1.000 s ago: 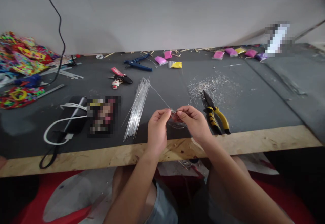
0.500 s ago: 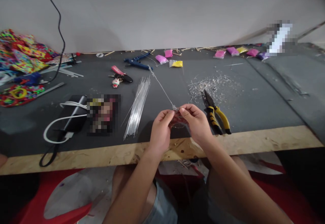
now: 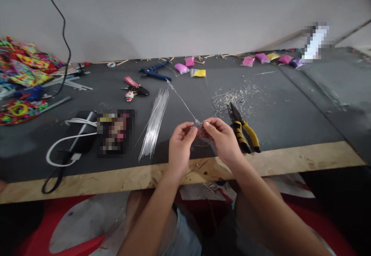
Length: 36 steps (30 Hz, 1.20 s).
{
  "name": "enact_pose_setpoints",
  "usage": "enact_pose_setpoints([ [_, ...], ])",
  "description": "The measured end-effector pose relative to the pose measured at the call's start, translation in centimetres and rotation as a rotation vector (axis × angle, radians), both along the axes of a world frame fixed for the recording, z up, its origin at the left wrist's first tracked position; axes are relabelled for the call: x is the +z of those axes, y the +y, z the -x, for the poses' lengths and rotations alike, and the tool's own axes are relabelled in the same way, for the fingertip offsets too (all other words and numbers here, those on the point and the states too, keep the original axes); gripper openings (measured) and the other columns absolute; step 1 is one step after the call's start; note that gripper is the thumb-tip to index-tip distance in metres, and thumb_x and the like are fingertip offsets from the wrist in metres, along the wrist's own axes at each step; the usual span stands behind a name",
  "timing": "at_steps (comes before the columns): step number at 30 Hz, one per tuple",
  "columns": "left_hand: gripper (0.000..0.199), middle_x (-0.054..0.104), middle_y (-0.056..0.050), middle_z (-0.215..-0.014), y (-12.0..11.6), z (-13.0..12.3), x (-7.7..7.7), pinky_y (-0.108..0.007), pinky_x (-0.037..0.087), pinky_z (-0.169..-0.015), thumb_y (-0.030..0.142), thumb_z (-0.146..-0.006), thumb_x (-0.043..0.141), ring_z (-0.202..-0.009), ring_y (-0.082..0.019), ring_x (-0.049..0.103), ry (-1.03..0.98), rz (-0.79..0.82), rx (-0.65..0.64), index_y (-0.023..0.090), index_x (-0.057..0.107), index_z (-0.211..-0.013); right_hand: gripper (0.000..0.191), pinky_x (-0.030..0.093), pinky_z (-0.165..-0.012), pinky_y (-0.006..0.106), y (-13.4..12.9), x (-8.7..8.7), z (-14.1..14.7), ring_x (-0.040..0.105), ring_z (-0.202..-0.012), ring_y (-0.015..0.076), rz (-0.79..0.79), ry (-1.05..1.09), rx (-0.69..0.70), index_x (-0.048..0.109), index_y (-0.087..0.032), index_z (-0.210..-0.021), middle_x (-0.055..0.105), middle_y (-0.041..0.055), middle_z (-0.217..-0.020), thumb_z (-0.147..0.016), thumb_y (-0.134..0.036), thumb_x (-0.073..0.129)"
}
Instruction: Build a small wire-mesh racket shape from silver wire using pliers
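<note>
Near the table's front edge, my left hand (image 3: 180, 145) and my right hand (image 3: 223, 138) pinch a piece of thin silver wire (image 3: 185, 104) between thumbs and fingers. The wire is twisted at the far end, runs straight toward me and ends in a tangled cluster at my fingertips. Part of it is hidden behind the fingers, and a thin loop shows below them. Left of my hands lies a bundle of straight silver wires (image 3: 153, 128). To the right are pliers with yellow and black handles (image 3: 247, 134), jaws pointing away.
Wire clippings (image 3: 240, 98) are scattered beyond the pliers. Blue-handled pliers (image 3: 155, 71), a key ring (image 3: 139, 89) and small bags of coloured material (image 3: 198, 73) lie farther back. A black power bank with a white cable (image 3: 82, 126) is on the left, near colourful packets (image 3: 26, 64).
My left fingers have shifted slightly and loosened around the wire cluster, which shows more now. The whole view has moved a little; the right hand keeps its pinch.
</note>
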<state>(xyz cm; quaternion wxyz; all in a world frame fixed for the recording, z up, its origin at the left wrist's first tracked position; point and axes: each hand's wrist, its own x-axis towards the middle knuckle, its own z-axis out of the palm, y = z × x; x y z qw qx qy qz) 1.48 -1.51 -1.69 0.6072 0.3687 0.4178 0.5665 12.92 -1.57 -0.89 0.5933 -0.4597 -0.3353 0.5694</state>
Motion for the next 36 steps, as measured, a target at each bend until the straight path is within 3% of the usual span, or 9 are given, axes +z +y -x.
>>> enact_pose_setpoints([
  [6,0.012,0.066,-0.003,-0.087,0.2,1.1,0.7,-0.028,0.045,-0.072,0.029,-0.077,0.062,-0.078,-0.015,0.058,0.44,-0.183,0.032,0.022,0.067,-0.085,0.017,0.045,-0.061,0.026,0.2,-0.1,-0.7,0.054,-0.062,0.0116,0.0,-0.15,0.002,0.064,-0.02,-0.081,0.062,-0.0007,-0.07,-0.073,-0.035,0.065],
  [13,0.01,0.063,-0.005,-0.101,0.5,2.0,1.3,-0.038,0.04,-0.092,0.022,-0.08,0.058,-0.101,-0.019,0.055,0.823,-0.591,0.083,0.024,0.067,-0.086,0.019,0.043,-0.054,0.025,0.2,-0.3,-1.0,0.054,-0.06,0.0113,-0.011,-0.2,0.017,0.066,-0.021,-0.084,0.062,-0.0007,-0.071,-0.074,-0.037,0.064],
  [17,0.012,0.067,-0.003,-0.099,0.9,2.7,1.7,-0.04,0.038,-0.095,0.022,-0.082,0.056,-0.103,-0.018,0.056,0.805,-0.632,0.008,0.026,0.066,-0.089,0.018,0.04,-0.052,0.025,0.3,0.0,-1.6,0.052,-0.056,0.0107,-0.057,-0.307,0.11,0.066,-0.02,-0.081,0.061,-0.0017,-0.062,-0.075,-0.037,0.063],
  [23,0.011,0.07,0.002,-0.076,1.3,3.1,2.5,-0.042,0.028,-0.102,0.026,-0.079,0.061,-0.075,-0.015,0.062,0.826,-0.548,0.043,0.028,0.068,-0.087,0.019,0.038,-0.05,0.025,0.1,0.6,-2.3,0.053,-0.054,0.0099,-0.068,-0.332,0.278,0.065,-0.02,-0.079,0.062,-0.0014,-0.063,-0.077,-0.039,0.061],
  [26,0.018,0.068,0.001,-0.071,1.4,3.1,2.7,-0.04,0.035,-0.095,0.027,-0.078,0.062,-0.071,-0.015,0.061,0.781,-0.483,-0.019,0.027,0.065,-0.096,0.018,0.041,-0.053,0.024,-0.1,0.8,-2.3,0.055,-0.057,0.0098,-0.08,-0.296,0.333,0.064,-0.019,-0.076,0.064,-0.0005,-0.067,-0.076,-0.038,0.062],
  [30,0.014,0.067,-0.002,-0.085,1.5,3.1,2.7,-0.033,0.044,-0.083,0.029,-0.076,0.065,-0.084,-0.016,0.061,0.762,-0.501,0.044,0.023,0.064,-0.089,0.017,0.043,-0.055,0.024,-0.1,0.8,-2.1,0.056,-0.058,0.0095,-0.077,-0.244,0.346,0.063,-0.019,-0.075,0.064,-0.0004,-0.067,-0.076,-0.036,0.064],
  [33,0.007,0.066,-0.002,-0.094,1.6,3.0,2.6,-0.033,0.044,-0.084,0.028,-0.077,0.063,-0.09,-0.016,0.06,0.829,-0.594,0.081,0.022,0.065,-0.081,0.017,0.041,-0.054,0.024,-0.2,0.7,-1.8,0.056,-0.057,0.0098,-0.066,-0.224,0.337,0.063,-0.019,-0.076,0.063,-0.0005,-0.066,-0.076,-0.036,0.064],
  [36,0.009,0.066,-0.002,-0.098,1.4,2.8,2.6,-0.036,0.042,-0.089,0.027,-0.082,0.058,-0.094,-0.015,0.059,0.939,-0.676,0.097,0.023,0.065,-0.086,0.016,0.039,-0.053,0.023,-0.2,0.7,-1.6,0.055,-0.057,0.0094,-0.042,-0.2,0.293,0.063,-0.019,-0.076,0.062,-0.0014,-0.063,-0.077,-0.035,0.063],
])
